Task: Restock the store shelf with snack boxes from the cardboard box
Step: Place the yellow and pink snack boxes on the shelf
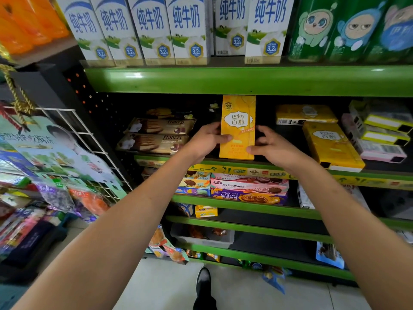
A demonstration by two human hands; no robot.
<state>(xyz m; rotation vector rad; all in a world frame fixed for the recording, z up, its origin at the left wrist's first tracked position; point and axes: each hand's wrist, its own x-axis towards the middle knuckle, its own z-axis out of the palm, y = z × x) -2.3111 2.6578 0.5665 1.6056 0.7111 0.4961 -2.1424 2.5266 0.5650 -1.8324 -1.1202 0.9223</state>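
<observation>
An orange-yellow Pejoy snack box (238, 121) stands upright on the green shelf (368, 173), its top near the shelf above. My left hand (206, 139) grips its left edge, thumb across the front. My right hand (271, 145) holds the right edge with curled fingers, thumb at the lower front. More yellow Pejoy boxes (330, 144) lie flat to the right on the same shelf. The cardboard box is out of view.
Two Franzzi biscuit packs (156, 135) are stacked to the left. Pink and yellow boxes (380, 133) fill the far right. Milk cartons (156, 30) stand on the upper shelf. Cookie boxes (248, 189) sit one shelf below. A wire rack (73, 139) with snack bags stands at left.
</observation>
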